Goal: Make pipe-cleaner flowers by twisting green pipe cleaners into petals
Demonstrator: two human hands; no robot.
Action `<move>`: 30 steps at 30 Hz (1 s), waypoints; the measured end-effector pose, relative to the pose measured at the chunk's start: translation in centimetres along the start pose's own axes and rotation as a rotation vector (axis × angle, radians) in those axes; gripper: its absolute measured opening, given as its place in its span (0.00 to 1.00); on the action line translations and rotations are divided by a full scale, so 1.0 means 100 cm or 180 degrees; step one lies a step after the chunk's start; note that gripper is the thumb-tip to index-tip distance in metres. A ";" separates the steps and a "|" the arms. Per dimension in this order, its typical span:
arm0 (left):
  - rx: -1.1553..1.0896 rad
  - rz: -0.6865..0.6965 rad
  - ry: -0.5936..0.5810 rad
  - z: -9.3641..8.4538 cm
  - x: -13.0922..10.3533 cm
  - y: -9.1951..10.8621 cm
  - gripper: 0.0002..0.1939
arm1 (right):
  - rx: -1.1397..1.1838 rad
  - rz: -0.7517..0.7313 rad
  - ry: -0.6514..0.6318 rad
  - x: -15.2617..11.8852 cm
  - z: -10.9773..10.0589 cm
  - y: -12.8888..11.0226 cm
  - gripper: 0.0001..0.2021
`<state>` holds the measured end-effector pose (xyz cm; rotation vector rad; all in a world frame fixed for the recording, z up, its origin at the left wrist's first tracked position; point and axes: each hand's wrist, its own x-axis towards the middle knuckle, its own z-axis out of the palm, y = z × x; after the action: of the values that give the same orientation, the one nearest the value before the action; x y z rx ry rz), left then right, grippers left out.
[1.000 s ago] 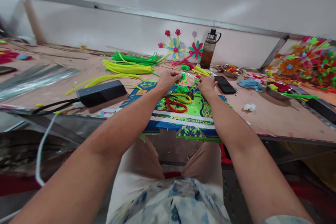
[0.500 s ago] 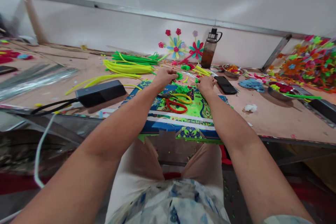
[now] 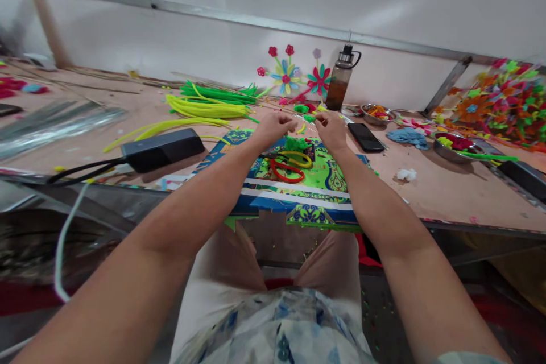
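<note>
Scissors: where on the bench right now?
Centre of the head view: the scissors lie on the patterned board, on the near side of the left hand and the fuzzy green pile.

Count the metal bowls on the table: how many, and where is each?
2. One bowl stands right of the bottle, behind the phone; the second bowl is farther right, past the blue cloth. Others may be hidden behind the flower pile.

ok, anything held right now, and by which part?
Right hand: small green fuzzy piece, apparently pinched at its right edge. Left hand: can't tell whether its grip holds anything.
</note>
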<state>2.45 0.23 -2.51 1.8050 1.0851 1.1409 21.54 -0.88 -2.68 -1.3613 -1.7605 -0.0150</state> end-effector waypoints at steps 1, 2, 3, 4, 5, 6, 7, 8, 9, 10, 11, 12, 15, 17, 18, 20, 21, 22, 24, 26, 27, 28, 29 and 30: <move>-0.0219 -0.0133 0.0005 0.000 0.000 0.000 0.13 | -0.0032 -0.0131 0.0011 -0.001 0.000 -0.005 0.08; -0.0438 -0.0283 -0.0032 0.001 0.001 0.001 0.16 | -0.0064 -0.0262 0.0014 -0.002 0.001 -0.009 0.08; -0.0645 -0.0418 -0.0092 0.002 0.000 0.002 0.18 | -0.0097 -0.0390 0.0012 -0.003 0.001 -0.014 0.08; -0.0827 -0.0511 -0.0161 0.002 0.000 0.002 0.20 | -0.0134 -0.0507 0.0003 -0.004 0.001 -0.017 0.08; -0.0978 -0.0547 -0.0231 0.003 -0.001 0.003 0.22 | -0.0173 -0.0605 -0.0019 -0.005 0.001 -0.021 0.08; -0.1089 -0.0529 -0.0287 0.004 -0.002 0.003 0.22 | -0.0206 -0.0683 -0.0061 -0.006 0.001 -0.023 0.09; -0.1162 -0.0472 -0.0318 0.004 -0.002 0.003 0.22 | -0.0227 -0.0738 -0.0116 -0.007 0.001 -0.025 0.09; -0.1201 -0.0403 -0.0321 0.004 -0.002 0.003 0.20 | -0.0226 -0.0775 -0.0171 -0.008 0.001 -0.027 0.09; -0.1214 -0.0341 -0.0297 0.005 -0.002 0.003 0.19 | -0.0198 -0.0795 -0.0212 -0.009 0.002 -0.028 0.10; -0.1205 -0.0298 -0.0258 0.005 -0.002 0.002 0.17 | -0.0144 -0.0794 -0.0231 -0.009 0.002 -0.029 0.10; -0.1175 -0.0270 -0.0201 0.005 -0.001 0.002 0.16 | -0.0071 -0.0764 -0.0223 -0.010 0.003 -0.029 0.10; -0.1124 -0.0248 -0.0142 0.004 -0.001 0.001 0.14 | 0.0013 -0.0705 -0.0196 -0.009 0.004 -0.029 0.10; -0.0836 -0.0196 0.0011 0.005 0.000 0.002 0.11 | 0.0301 -0.0437 -0.0131 -0.009 0.007 -0.029 0.11; -0.0613 -0.0177 0.0042 0.005 -0.002 0.004 0.10 | 0.0461 -0.0329 -0.0147 -0.008 0.009 -0.028 0.10; -0.0540 -0.0173 0.0041 0.006 -0.004 0.005 0.09 | 0.0512 -0.0307 -0.0153 -0.008 0.010 -0.027 0.09; -0.0517 -0.0152 0.0065 0.007 -0.006 0.008 0.08 | 0.0576 -0.0271 -0.0127 -0.008 0.013 -0.026 0.07; -0.0557 -0.0136 0.0081 0.007 -0.008 0.009 0.08 | 0.0622 -0.0234 -0.0097 -0.008 0.015 -0.025 0.06; -0.0613 -0.0122 0.0083 0.008 -0.009 0.011 0.08 | 0.0695 -0.0173 -0.0063 -0.008 0.017 -0.024 0.06; -0.0703 -0.0096 0.0037 0.009 -0.009 0.012 0.08 | 0.0899 -0.0021 -0.0009 -0.009 0.020 -0.023 0.06; -0.0714 -0.0053 0.0002 0.009 -0.009 0.012 0.08 | 0.1066 0.0124 0.0014 -0.009 0.022 -0.023 0.05; -0.0702 -0.0027 0.0025 0.010 -0.008 0.012 0.07 | 0.1097 0.0187 0.0022 -0.010 0.023 -0.024 0.05; -0.0689 -0.0005 0.0061 0.010 -0.008 0.012 0.06 | 0.1089 0.0238 0.0030 -0.010 0.024 -0.024 0.05; -0.0672 0.0010 0.0097 0.011 -0.007 0.011 0.06 | 0.1059 0.0274 0.0033 -0.011 0.024 -0.025 0.05; -0.0654 0.0013 0.0129 0.011 -0.006 0.011 0.05 | 0.1018 0.0287 0.0029 -0.011 0.024 -0.026 0.06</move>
<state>3.59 -0.88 -2.11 1.6315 0.9503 1.2484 18.04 -1.59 -3.62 -1.2011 -1.6114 0.2972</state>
